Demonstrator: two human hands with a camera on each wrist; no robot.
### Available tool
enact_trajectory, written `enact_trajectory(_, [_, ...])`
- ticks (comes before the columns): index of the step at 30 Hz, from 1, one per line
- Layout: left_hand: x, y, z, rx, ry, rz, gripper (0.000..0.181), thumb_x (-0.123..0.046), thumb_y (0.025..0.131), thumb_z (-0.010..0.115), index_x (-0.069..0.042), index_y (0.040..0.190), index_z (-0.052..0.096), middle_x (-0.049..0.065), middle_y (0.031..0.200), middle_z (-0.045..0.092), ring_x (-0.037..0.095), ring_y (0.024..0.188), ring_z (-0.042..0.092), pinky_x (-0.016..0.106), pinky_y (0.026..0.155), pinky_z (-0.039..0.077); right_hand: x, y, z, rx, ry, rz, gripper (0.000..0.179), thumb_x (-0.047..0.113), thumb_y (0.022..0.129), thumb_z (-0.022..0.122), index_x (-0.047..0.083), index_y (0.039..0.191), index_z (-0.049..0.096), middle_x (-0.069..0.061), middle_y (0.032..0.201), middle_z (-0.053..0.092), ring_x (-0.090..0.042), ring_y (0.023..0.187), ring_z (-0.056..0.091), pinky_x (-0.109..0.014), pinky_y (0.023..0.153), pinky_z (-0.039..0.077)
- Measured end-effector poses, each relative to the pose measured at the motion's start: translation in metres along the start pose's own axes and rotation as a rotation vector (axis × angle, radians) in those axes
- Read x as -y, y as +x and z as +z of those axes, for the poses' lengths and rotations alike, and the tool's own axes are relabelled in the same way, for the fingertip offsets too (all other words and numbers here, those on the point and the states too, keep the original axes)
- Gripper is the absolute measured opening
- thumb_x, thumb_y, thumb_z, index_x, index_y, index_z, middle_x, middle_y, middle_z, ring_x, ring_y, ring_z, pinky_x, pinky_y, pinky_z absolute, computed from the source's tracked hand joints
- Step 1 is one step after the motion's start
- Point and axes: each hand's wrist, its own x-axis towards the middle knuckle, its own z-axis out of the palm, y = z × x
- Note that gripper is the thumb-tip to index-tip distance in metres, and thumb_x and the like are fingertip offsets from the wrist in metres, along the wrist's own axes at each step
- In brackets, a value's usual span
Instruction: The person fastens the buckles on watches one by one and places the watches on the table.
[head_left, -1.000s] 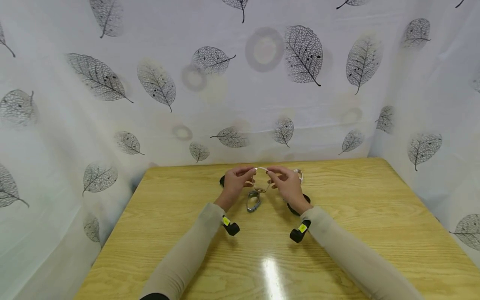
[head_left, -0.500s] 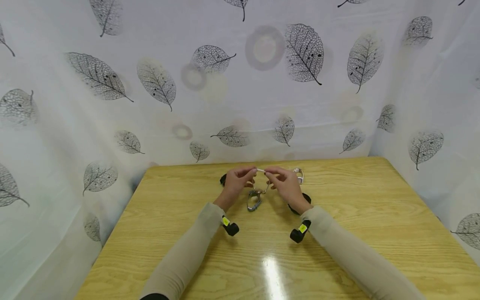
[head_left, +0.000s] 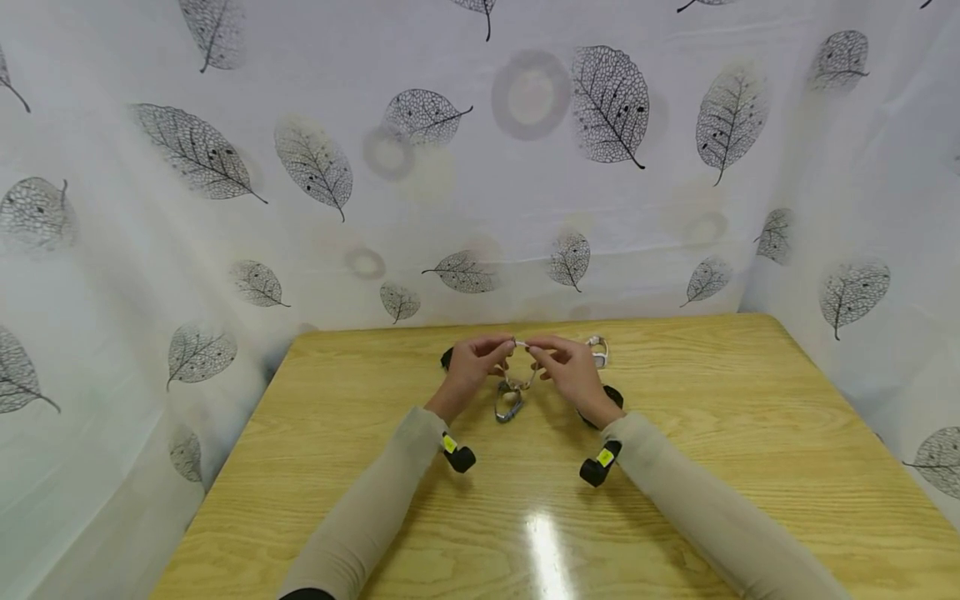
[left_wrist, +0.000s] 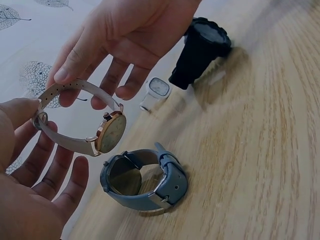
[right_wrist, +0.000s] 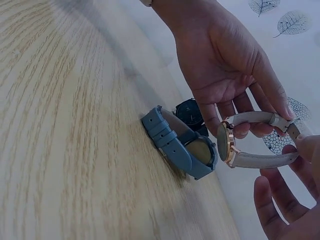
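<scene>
Between both hands hangs a wristwatch (left_wrist: 111,131) with a pale strap and rose-gold case, dial facing away from the fingers. My left hand (head_left: 468,364) pinches the buckle end of its strap. The strap's holed end (left_wrist: 55,90) is held between the thumb and fingers of my right hand (head_left: 572,369). In the right wrist view, the strap ends meet at the buckle (right_wrist: 284,122). Just below the held watch, a blue-grey watch (left_wrist: 145,180) stands on its side on the table, its strap fastened in a loop.
A white square-faced watch (head_left: 600,354) lies beyond my right hand. A black watch (left_wrist: 202,50) is near my right wrist, and another dark watch (right_wrist: 190,114) lies behind my left hand. The wooden table (head_left: 337,467) ends at a leaf-patterned curtain (head_left: 480,192).
My hands have drawn slightly closer together, narrowing the span of strap between the fingertips. The held watch hangs slightly lower, overlapping the blue-grey watch in the head view.
</scene>
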Motion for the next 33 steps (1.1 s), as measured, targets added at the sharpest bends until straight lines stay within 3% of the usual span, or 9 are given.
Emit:
enact_trajectory(3, [0.0012,-0.0008,-0.0003,0.018,0.022,-0.003,0.031,-0.031,0.096,0.076,-0.008,0.116,0.077,0.026,0.111,0.070,0.017,0.078,0.066,0.037,0.076,0.063,0.0006,-0.0004,0.0011,0.007,0.002,0.004,0.026,0.018,0.104,0.064,0.007,0.126,0.073,-0.018,0.125,0.070,-0.050,0.096,0.068,-0.040,0.073,0.064])
enact_trajectory(8, [0.0023,-0.0027,0.0013,0.047,0.039,0.012,0.031,-0.030,0.097,0.075,-0.006,0.116,0.077,0.036,0.113,0.065,0.018,0.078,0.067,0.038,0.077,0.063,-0.0015,-0.0012,0.0032,-0.003,-0.012,0.008,0.024,0.020,0.103,0.066,0.010,0.123,0.075,-0.014,0.122,0.072,-0.049,0.093,0.069,-0.035,0.071,0.064])
enact_trajectory(16, [0.0010,-0.0037,0.0031,0.023,0.031,0.009,0.028,-0.028,0.097,0.074,-0.006,0.114,0.078,0.037,0.109,0.065,0.019,0.077,0.066,0.037,0.076,0.063,-0.0032,-0.0017,0.0053,-0.020,-0.014,0.024,0.027,0.023,0.101,0.069,0.008,0.124,0.073,-0.018,0.117,0.072,-0.044,0.093,0.070,-0.037,0.071,0.064])
enact_trajectory(24, [-0.0023,-0.0029,-0.0021,-0.016,-0.045,0.008,0.032,-0.028,0.096,0.076,-0.003,0.117,0.076,0.031,0.115,0.068,0.021,0.082,0.065,0.035,0.074,0.063,-0.0053,-0.0030,0.0046,0.035,0.040,0.063,0.036,0.023,0.102,0.068,0.005,0.133,0.067,-0.030,0.116,0.069,-0.042,0.095,0.070,-0.041,0.074,0.064])
enact_trajectory(33, [-0.0024,-0.0066,-0.0055,0.016,-0.070,0.024,0.029,-0.022,0.097,0.075,0.000,0.116,0.075,0.006,0.094,0.074,0.020,0.079,0.065,0.037,0.074,0.063,-0.0038,-0.0039,0.0065,0.047,0.025,0.044,0.034,0.027,0.103,0.066,0.005,0.129,0.070,-0.028,0.120,0.067,-0.043,0.095,0.067,-0.037,0.074,0.063])
